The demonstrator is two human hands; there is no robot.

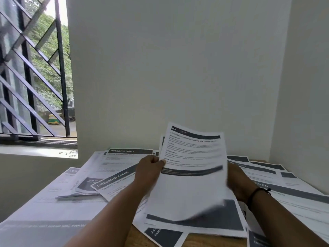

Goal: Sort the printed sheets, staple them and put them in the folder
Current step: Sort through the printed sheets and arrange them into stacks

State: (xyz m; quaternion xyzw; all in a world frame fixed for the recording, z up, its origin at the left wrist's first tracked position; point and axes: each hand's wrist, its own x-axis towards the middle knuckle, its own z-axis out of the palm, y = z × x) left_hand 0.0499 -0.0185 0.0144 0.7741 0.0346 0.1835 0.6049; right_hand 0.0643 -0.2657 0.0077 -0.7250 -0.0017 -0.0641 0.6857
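A printed sheet headed "Kitchen Consumables Restocking" stands raised above the table, its lower part blurred. My left hand pinches its left edge, thumb on the front. My right hand, with a black band on the wrist, is behind the sheet's right edge; its fingers are hidden by the paper. Several other printed sheets with dark "DRESSING TABLE" and "KITCHEN" headers lie spread over the wooden table. I see no stapler and no folder.
Loose sheets overlap across the whole tabletop, some hanging over the left and near edges. A plain wall rises right behind the table and on the right. A barred window with a sill is at the left.
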